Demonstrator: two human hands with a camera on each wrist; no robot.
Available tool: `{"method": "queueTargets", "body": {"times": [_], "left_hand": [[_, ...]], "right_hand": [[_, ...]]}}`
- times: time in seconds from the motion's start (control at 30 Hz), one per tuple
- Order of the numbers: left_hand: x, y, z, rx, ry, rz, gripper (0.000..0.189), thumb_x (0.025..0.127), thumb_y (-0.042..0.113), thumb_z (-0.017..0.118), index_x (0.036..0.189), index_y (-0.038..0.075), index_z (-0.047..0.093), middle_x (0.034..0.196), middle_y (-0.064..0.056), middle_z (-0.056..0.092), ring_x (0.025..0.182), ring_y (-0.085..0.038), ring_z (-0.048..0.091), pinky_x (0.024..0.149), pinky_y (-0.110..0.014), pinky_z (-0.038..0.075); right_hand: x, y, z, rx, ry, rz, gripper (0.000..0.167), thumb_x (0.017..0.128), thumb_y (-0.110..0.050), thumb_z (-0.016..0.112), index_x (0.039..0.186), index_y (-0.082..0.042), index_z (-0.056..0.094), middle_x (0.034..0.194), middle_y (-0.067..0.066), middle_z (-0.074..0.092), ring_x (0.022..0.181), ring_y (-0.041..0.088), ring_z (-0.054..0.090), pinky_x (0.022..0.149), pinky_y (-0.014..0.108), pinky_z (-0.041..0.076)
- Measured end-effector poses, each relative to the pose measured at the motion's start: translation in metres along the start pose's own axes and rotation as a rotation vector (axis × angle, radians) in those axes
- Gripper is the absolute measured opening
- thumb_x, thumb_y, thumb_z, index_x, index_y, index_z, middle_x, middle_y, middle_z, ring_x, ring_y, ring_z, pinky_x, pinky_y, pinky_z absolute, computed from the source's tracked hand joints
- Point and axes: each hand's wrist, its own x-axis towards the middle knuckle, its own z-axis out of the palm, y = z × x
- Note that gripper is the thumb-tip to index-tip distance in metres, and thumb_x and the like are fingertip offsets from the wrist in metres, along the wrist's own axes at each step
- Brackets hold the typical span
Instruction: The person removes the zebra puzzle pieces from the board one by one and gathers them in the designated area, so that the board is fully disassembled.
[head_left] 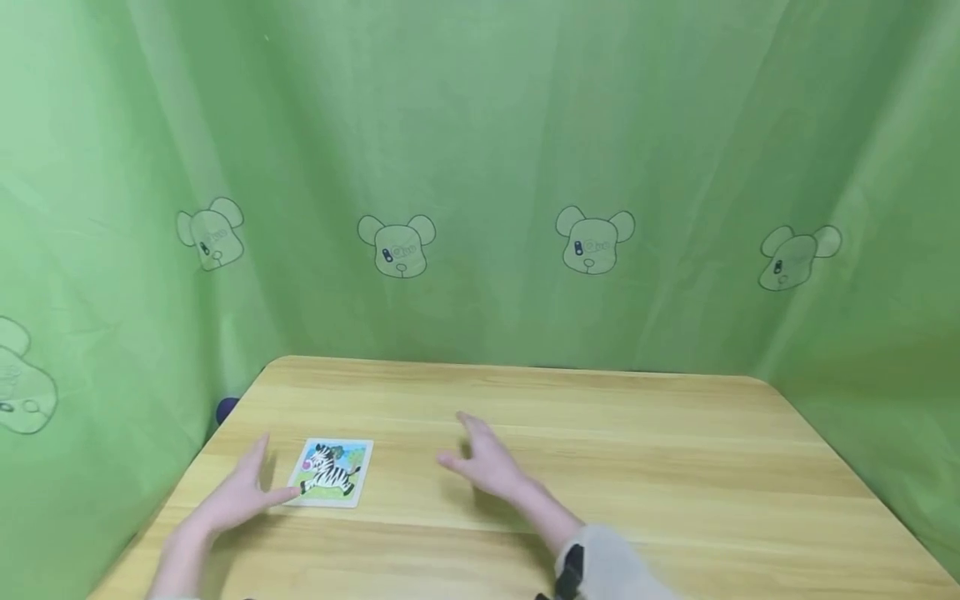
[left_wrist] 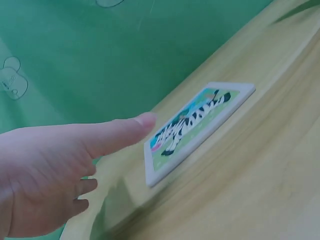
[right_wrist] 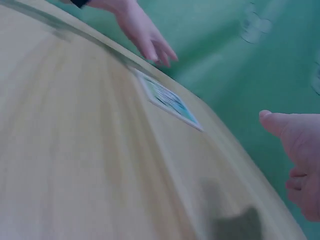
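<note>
A square zebra picture puzzle (head_left: 330, 472) with a pale border lies flat on the left part of the wooden table. Beside its left edge is my left hand (head_left: 238, 493), thumb stretched toward the picture's lower left corner and the other fingers pointing away. In the left wrist view the thumb tip (left_wrist: 145, 121) appears close to the puzzle (left_wrist: 187, 127); whether it touches, I cannot tell. My right hand (head_left: 491, 462) hovers over the table to the right of the puzzle, thumb and fingers spread, holding nothing. The right wrist view shows a gap between this hand (right_wrist: 300, 155) and the puzzle (right_wrist: 167, 100).
The wooden table (head_left: 637, 450) extends widely to the right and toward the back. A green curtain (head_left: 487, 167) with bear-head outlines encloses its back and sides. A small dark purple object (head_left: 227, 409) shows at the table's left edge.
</note>
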Motion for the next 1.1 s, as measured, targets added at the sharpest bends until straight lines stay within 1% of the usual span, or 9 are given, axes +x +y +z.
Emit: {"method": "queueTargets", "body": {"times": [0.13, 0.2, 0.27, 0.4, 0.5, 0.63, 0.77, 0.97, 1.1], "left_hand": [[-0.003, -0.001, 0.002, -0.031, -0.062, -0.007, 0.113, 0.073, 0.033, 0.076, 0.137, -0.021, 0.0, 0.141, -0.042, 0.005, 0.129, -0.056, 0.006, 0.104, -0.064, 0.009], [-0.004, -0.001, 0.003, -0.043, -0.084, -0.001, 0.113, 0.071, 0.031, 0.078, 0.136, -0.022, 0.002, 0.14, -0.042, 0.008, 0.129, -0.055, 0.008, 0.104, -0.063, 0.009], [-0.003, -0.003, 0.005, -0.05, -0.098, 0.008, 0.112, 0.07, 0.028, 0.079, 0.136, -0.022, 0.004, 0.14, -0.042, 0.01, 0.129, -0.055, 0.009, 0.104, -0.063, 0.01], [-0.002, -0.006, 0.009, -0.024, -0.09, 0.034, 0.11, 0.065, 0.026, 0.081, 0.135, -0.023, 0.012, 0.139, -0.043, 0.015, 0.128, -0.056, 0.013, 0.104, -0.063, 0.013], [0.0, -0.007, 0.011, 0.024, -0.068, 0.068, 0.105, 0.064, 0.026, 0.081, 0.133, -0.024, 0.019, 0.136, -0.043, 0.021, 0.126, -0.056, 0.019, 0.102, -0.064, 0.016], [0.001, -0.007, 0.016, 0.044, -0.06, 0.088, 0.101, 0.064, 0.026, 0.081, 0.133, -0.022, 0.023, 0.136, -0.041, 0.026, 0.125, -0.056, 0.023, 0.102, -0.064, 0.018], [0.001, -0.006, 0.018, 0.019, -0.057, 0.076, 0.099, 0.064, 0.024, 0.08, 0.135, -0.019, 0.026, 0.136, -0.039, 0.028, 0.126, -0.055, 0.023, 0.101, -0.065, 0.017], [0.001, -0.004, 0.021, 0.001, -0.066, 0.072, 0.094, 0.064, 0.021, 0.08, 0.135, -0.017, 0.029, 0.136, -0.038, 0.031, 0.125, -0.054, 0.027, 0.101, -0.065, 0.018], [0.001, 0.0, 0.023, -0.009, -0.07, 0.062, 0.093, 0.064, 0.019, 0.08, 0.135, -0.015, 0.03, 0.137, -0.036, 0.031, 0.126, -0.052, 0.027, 0.103, -0.063, 0.018]], "right_hand": [[0.008, -0.02, 0.031, 0.041, -0.062, -0.011, 0.081, 0.083, -0.037, 0.067, 0.141, 0.004, 0.029, 0.142, 0.021, 0.036, 0.129, 0.037, 0.035, 0.106, 0.05, 0.028], [0.011, -0.027, 0.046, 0.053, -0.078, -0.004, 0.082, 0.08, -0.036, 0.07, 0.14, 0.004, 0.031, 0.14, 0.019, 0.04, 0.126, 0.036, 0.039, 0.105, 0.049, 0.031], [0.013, -0.034, 0.059, 0.047, -0.095, -0.003, 0.084, 0.078, -0.036, 0.072, 0.14, 0.005, 0.033, 0.139, 0.019, 0.041, 0.126, 0.035, 0.039, 0.105, 0.048, 0.031], [0.014, -0.044, 0.08, 0.011, -0.129, -0.008, 0.085, 0.075, -0.037, 0.075, 0.138, 0.005, 0.035, 0.14, 0.02, 0.04, 0.129, 0.035, 0.036, 0.106, 0.047, 0.029], [0.014, -0.049, 0.091, -0.04, -0.147, -0.025, 0.086, 0.074, -0.039, 0.075, 0.138, 0.004, 0.037, 0.139, 0.019, 0.041, 0.129, 0.033, 0.036, 0.106, 0.045, 0.03], [0.013, -0.05, 0.1, -0.127, -0.151, -0.049, 0.086, 0.072, -0.041, 0.076, 0.137, 0.002, 0.039, 0.138, 0.016, 0.043, 0.128, 0.03, 0.037, 0.106, 0.042, 0.031], [0.011, -0.052, 0.105, -0.183, -0.159, -0.064, 0.085, 0.073, -0.043, 0.075, 0.137, 0.001, 0.04, 0.138, 0.015, 0.044, 0.129, 0.03, 0.036, 0.108, 0.04, 0.029], [0.011, -0.055, 0.109, -0.224, -0.17, -0.07, 0.084, 0.074, -0.044, 0.073, 0.137, -0.001, 0.04, 0.138, 0.013, 0.044, 0.13, 0.027, 0.036, 0.108, 0.038, 0.028], [0.011, -0.053, 0.109, -0.207, -0.171, -0.056, 0.083, 0.074, -0.043, 0.074, 0.137, -0.001, 0.041, 0.138, 0.012, 0.045, 0.129, 0.027, 0.037, 0.107, 0.039, 0.03]]}}
